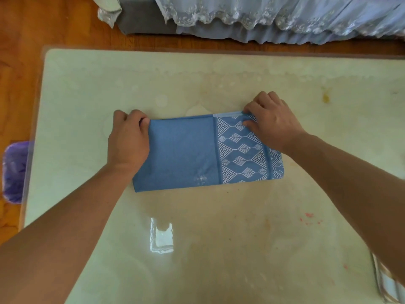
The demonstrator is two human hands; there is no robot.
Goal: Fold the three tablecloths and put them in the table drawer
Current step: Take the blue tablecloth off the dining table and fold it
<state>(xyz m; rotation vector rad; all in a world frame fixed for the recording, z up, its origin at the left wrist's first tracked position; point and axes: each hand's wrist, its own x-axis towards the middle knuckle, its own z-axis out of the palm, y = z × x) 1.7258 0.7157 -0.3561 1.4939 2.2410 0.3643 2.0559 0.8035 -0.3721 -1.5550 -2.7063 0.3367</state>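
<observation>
My left hand (128,141) pinches the far left corner of the folded blue cotton tablecloth with white geometric border (197,154). My right hand (271,123) pinches its far right corner. It lies flat on the glossy cream table (197,227).

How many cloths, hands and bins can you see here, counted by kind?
Blue tablecloth, folded on the table: 1
Striped cloth at the table's right edge: 1
Hands gripping the blue tablecloth, left hand and right hand: 2
Purple-lined bin on the floor: 1
Total: 5
</observation>
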